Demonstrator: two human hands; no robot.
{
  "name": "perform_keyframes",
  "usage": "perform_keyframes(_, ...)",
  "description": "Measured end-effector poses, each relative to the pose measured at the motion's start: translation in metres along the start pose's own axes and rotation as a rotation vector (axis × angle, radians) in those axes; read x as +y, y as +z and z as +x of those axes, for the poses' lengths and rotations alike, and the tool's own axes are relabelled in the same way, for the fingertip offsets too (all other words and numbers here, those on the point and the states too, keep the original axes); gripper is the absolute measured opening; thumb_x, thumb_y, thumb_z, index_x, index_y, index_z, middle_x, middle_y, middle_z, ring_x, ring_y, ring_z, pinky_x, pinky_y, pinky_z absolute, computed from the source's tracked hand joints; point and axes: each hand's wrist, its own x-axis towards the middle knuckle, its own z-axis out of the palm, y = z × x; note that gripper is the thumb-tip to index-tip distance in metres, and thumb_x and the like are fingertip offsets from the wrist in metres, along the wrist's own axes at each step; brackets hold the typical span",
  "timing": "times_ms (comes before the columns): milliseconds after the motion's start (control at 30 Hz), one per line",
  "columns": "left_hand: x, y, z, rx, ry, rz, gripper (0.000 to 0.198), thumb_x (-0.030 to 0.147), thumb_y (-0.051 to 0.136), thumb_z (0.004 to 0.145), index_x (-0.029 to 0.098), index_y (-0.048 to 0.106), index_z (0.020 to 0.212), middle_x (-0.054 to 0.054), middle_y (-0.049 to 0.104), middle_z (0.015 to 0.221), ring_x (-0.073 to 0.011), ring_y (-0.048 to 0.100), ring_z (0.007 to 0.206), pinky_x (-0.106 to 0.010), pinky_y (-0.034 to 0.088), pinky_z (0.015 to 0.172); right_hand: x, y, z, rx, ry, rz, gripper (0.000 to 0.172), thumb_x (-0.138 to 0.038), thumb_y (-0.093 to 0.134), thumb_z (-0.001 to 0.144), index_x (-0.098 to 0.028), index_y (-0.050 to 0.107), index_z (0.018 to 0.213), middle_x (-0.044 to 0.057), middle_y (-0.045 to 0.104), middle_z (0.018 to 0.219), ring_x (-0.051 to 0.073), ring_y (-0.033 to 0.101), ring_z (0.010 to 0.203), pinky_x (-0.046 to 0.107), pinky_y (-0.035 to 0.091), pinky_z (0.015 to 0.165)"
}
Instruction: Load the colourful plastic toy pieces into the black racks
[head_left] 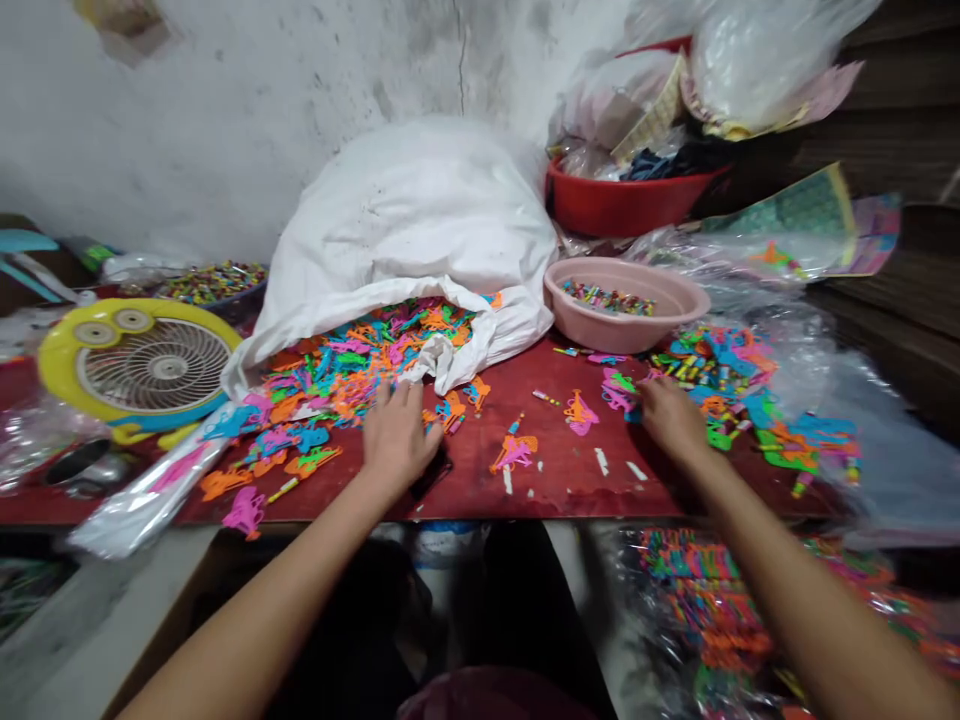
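Our left hand (397, 435) lies open and palm down, fingers spread, on the near edge of a heap of flat plastic pieces (352, 365) in orange, pink, blue and green. We see it gripping nothing. Just to its right sits a dark object (433, 473) that we cannot make out. Our right hand (675, 415) curves downward with its fingers touching a pink plastic piece (619, 395), and we cannot tell whether it is closing on anything. Just beyond and to its right lies a second pile of plastic pieces (724, 375).

Between our hands, a few loose pieces and white scraps (600, 460) lie on the red tabletop (555, 490). Beyond the left hand, a white sack (397, 210) spills the heap from its mouth. Beyond the right hand stands a pink basin (626, 305) holding small multicoloured bits, with a red basin (622, 200) behind it. Well to the left of our left hand sits a yellow fan (139, 365). Below the tabletop, under our right arm, lies a bundle of coloured pieces in clear plastic (712, 610).
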Motion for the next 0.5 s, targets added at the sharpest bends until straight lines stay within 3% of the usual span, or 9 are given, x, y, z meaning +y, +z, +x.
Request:
perform_keyframes(67, 0.018, 0.001, 0.014, -0.044, -0.073, 0.03, 0.037, 0.042, 0.055, 0.086, 0.016, 0.059, 0.112, -0.016, 0.063, 0.117, -0.0381, 0.048, 0.122, -0.052, 0.049, 0.093, 0.008, 0.001, 0.023, -0.084, 0.048, -0.048, 0.037, -0.028, 0.039, 0.1, -0.011, 0.068, 0.116, 0.019, 0.06, 0.114, 0.024, 0.06, 0.103, 0.032, 0.037, 0.078)
perform_keyframes(167, 0.033, 0.002, 0.03, -0.108, -0.152, 0.065, 0.043, 0.05, 0.054, 0.087, 0.018, 0.058, 0.116, -0.014, 0.06, 0.125, -0.0366, 0.044, 0.126, -0.048, 0.048, 0.094, 0.003, 0.002, 0.045, -0.214, 0.094, -0.105, 0.047, -0.048, 0.042, 0.098, -0.016, 0.065, 0.124, 0.023, 0.053, 0.123, 0.031, 0.059, 0.103, 0.037, 0.037, 0.076)
perform_keyframes(300, 0.03, -0.004, 0.036, -0.188, -0.122, 0.062, 0.059, 0.068, 0.05, 0.085, 0.023, 0.057, 0.123, -0.011, 0.054, 0.136, -0.0371, 0.04, 0.129, -0.048, 0.044, 0.096, -0.003, 0.004, 0.055, -0.339, 0.138, -0.152, 0.042, -0.039, 0.049, 0.095, -0.019, 0.06, 0.13, 0.024, 0.049, 0.127, 0.03, 0.059, 0.098, 0.035, 0.034, 0.069)
perform_keyframes(433, 0.011, -0.017, 0.029, -0.23, -0.019, 0.062, 0.067, 0.077, 0.04, 0.085, 0.023, 0.061, 0.12, -0.012, 0.061, 0.125, -0.0363, 0.045, 0.123, -0.051, 0.041, 0.097, 0.011, 0.02, 0.058, -0.248, 0.106, -0.085, 0.043, -0.023, 0.06, 0.09, -0.007, 0.058, 0.13, 0.028, 0.055, 0.119, 0.024, 0.058, 0.089, 0.034, 0.031, 0.067)
perform_keyframes(500, -0.002, -0.021, 0.026, -0.215, 0.032, 0.065, 0.07, 0.078, 0.039, 0.085, 0.023, 0.061, 0.122, -0.012, 0.063, 0.122, -0.0358, 0.048, 0.12, -0.053, 0.039, 0.098, 0.02, 0.033, 0.059, -0.092, 0.118, -0.029, 0.041, -0.019, 0.067, 0.085, -0.005, 0.061, 0.122, 0.027, 0.06, 0.11, 0.02, 0.059, 0.083, 0.034, 0.029, 0.066)
